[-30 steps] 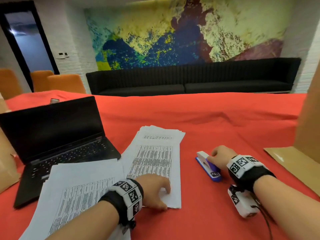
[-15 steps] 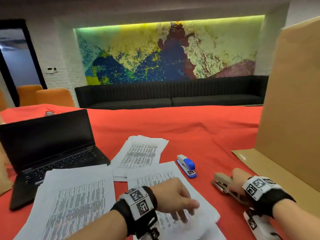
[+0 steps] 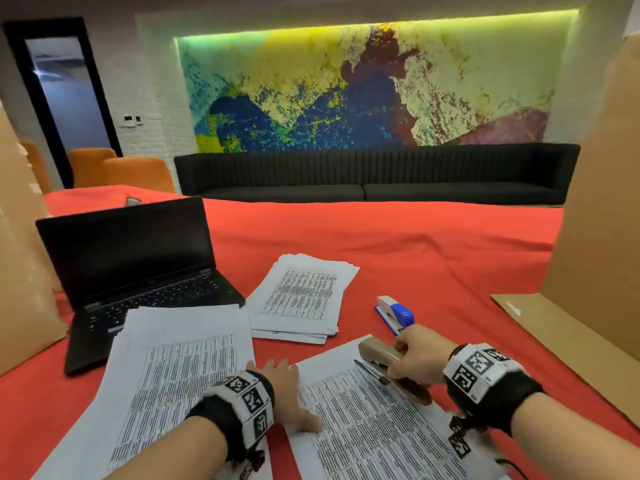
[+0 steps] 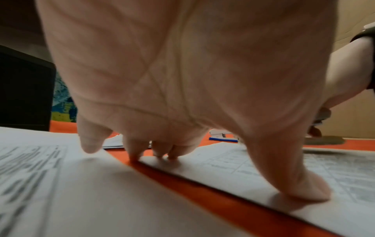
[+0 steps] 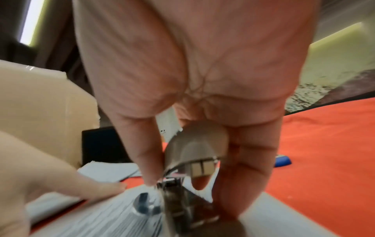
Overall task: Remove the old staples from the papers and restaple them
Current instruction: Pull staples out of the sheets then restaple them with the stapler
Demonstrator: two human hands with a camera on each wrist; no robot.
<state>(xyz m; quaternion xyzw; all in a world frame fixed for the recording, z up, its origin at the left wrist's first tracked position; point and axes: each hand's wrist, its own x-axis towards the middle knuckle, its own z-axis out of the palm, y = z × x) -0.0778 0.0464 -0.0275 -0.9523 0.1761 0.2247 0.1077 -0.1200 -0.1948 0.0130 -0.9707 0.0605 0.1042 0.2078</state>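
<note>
Fingers (image 4: 308, 190) now flat on papers (image 3: 381, 431) — tan stapler (image 3: 384, 365) lifted over them, seemingly

Open red tabletop (image 3: 433, 258) beyond the blue stapler (image 3: 396, 313) allows passage; cardboard panel (image 3: 602, 209) blocks the right, laptop (image 3: 138, 271) the left.

Layout on the red-clothed surface (image 3: 433, 258): open black laptop (image 3: 138, 271) far left; printed white paper stack (image 3: 301, 296) to its right; blue-and-white stapler (image 3: 394, 313) further right; two nearer printed paper sets (image 3: 173, 375) (image 3: 374, 420) side by side; tan cardboard box (image 3: 595, 237) at right edge.
</note>
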